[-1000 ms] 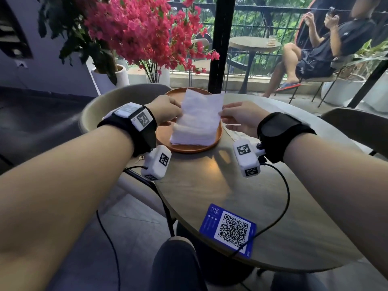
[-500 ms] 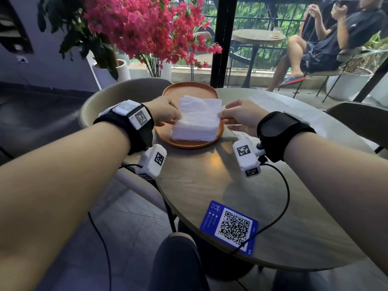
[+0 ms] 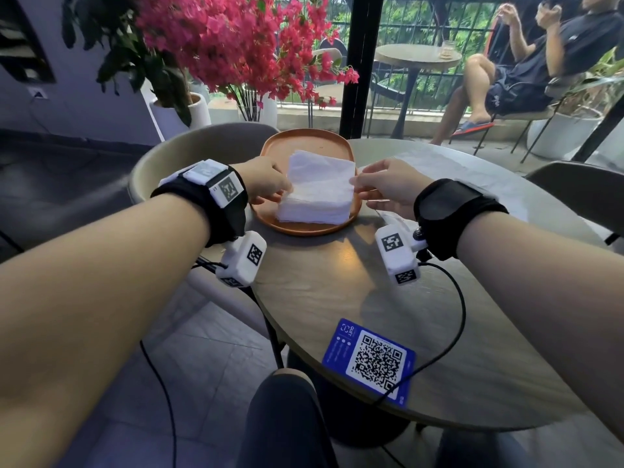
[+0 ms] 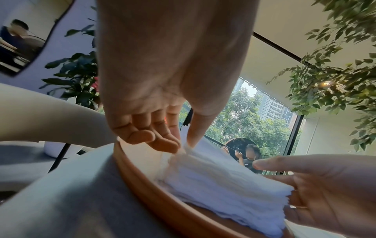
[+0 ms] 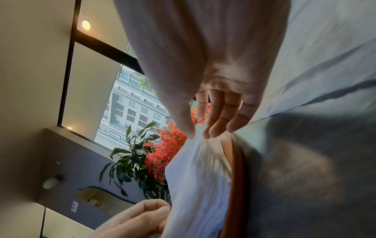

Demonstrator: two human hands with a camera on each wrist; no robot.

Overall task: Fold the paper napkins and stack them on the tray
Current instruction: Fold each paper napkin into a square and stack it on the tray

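Note:
A stack of folded white napkins (image 3: pixel 315 197) lies on the round orange tray (image 3: pixel 304 141) at the table's far side. My left hand (image 3: pixel 285 192) pinches the top napkin's left edge between thumb and fingers; the left wrist view shows this pinch (image 4: pixel 183 145) at the stack's (image 4: pixel 219 180) corner, above the tray rim (image 4: pixel 146 185). My right hand (image 3: pixel 354 182) holds the same napkin's right edge. In the right wrist view its thumb and fingers (image 5: pixel 198 136) close on the white paper (image 5: pixel 199 173). The top napkin lies nearly flat on the pile.
The round grey table (image 3: pixel 337 292) carries a blue QR card (image 3: pixel 371 363) near its front edge and flat white paper (image 3: pixel 456 177) behind my right wrist. Chairs (image 3: pixel 202 143) stand left and right. Pink flowers (image 3: pixel 236 45) rise behind the tray. A person sits outside.
The top napkin, held raised and tilted above the tray a second ago, has come down flat onto the stack. Both hands sank with it and still hold its edges.

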